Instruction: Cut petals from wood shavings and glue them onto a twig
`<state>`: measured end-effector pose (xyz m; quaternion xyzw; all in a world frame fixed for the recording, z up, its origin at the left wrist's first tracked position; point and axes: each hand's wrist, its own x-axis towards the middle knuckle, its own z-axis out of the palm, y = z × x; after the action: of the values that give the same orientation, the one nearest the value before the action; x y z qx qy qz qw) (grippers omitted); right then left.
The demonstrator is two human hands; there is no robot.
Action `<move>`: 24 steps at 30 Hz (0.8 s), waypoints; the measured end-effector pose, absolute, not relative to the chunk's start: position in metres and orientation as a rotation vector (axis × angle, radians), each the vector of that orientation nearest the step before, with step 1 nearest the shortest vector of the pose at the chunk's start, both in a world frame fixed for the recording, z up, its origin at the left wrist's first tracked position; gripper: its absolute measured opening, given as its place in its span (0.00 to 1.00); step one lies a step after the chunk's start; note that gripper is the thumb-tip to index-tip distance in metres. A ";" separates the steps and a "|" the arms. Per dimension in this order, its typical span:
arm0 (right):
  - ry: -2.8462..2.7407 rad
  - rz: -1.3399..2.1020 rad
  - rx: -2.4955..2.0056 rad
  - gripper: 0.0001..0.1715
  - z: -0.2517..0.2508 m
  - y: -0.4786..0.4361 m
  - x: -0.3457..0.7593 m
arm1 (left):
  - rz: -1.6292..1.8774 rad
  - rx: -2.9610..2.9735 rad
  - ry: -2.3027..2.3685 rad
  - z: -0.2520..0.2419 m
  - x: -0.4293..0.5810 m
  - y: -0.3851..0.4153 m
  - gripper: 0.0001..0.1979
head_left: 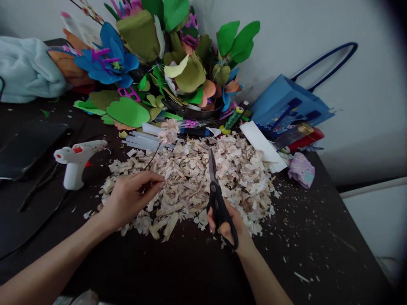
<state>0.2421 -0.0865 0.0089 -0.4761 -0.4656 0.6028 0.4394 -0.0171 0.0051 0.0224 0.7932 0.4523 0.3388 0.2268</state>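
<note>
My right hand (233, 226) grips a pair of black-handled scissors (217, 199), with fingers through the loops. The blades point away from me and look closed. My left hand (132, 195) hovers at the left part of a heap of pale paper-like scraps (190, 173). Its thumb and fingertips are pressed together; whatever they pinch is too small or hidden to make out. Just beyond this hand a thin brown twig (154, 155) rises to a pale pink flower (169, 130). Whether the twig touches the hand cannot be told.
A white glue gun (74, 161) stands left, with glue sticks (143, 140) behind the heap. Large artificial flowers (114, 59) fill the back. Green thread (233, 117), a white strip (263, 146), a blue bag (286, 101) and a crumpled lilac wad (302, 170) are right. A dark tablet-like slab (30, 146) lies far left.
</note>
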 end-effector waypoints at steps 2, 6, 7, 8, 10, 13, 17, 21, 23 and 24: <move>-1.170 1.428 -1.193 0.35 0.011 -0.087 0.242 | 0.915 2.204 1.222 0.024 -0.017 0.003 0.08; -1.197 1.372 -1.197 0.34 0.009 -0.087 0.242 | 0.850 2.237 1.162 0.024 -0.015 0.000 0.10; -1.207 1.370 -1.201 0.35 0.008 -0.088 0.242 | 0.809 2.263 1.135 0.024 -0.015 0.000 0.10; -1.221 1.368 -1.208 0.35 0.007 -0.089 0.242 | 0.771 2.295 1.107 0.023 -0.014 -0.001 0.10; -1.268 1.351 -1.218 0.36 0.007 -0.091 0.242 | 0.719 2.367 1.064 0.020 -0.013 -0.001 0.11; -1.414 1.313 -1.237 0.35 0.012 -0.096 0.241 | 0.684 2.442 1.053 0.013 -0.009 -0.003 0.11; -1.554 1.266 -1.247 0.36 0.019 -0.099 0.240 | 0.643 2.490 1.070 0.006 -0.005 -0.007 0.10; -1.507 1.195 -1.269 0.35 0.020 -0.098 0.241 | 0.636 2.529 1.054 0.004 -0.002 -0.008 0.09; -1.456 1.181 -1.283 0.32 0.020 -0.098 0.242 | 0.606 2.533 1.051 0.004 -0.001 -0.008 0.09; -1.431 1.185 -1.283 0.30 0.020 -0.097 0.242 | 0.594 2.529 1.044 0.004 -0.001 -0.008 0.10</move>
<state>0.2422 -0.0974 0.0199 -0.5138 -0.5728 0.4744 0.4277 -0.0010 -0.0079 0.0042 0.8901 0.3676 0.2090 0.1700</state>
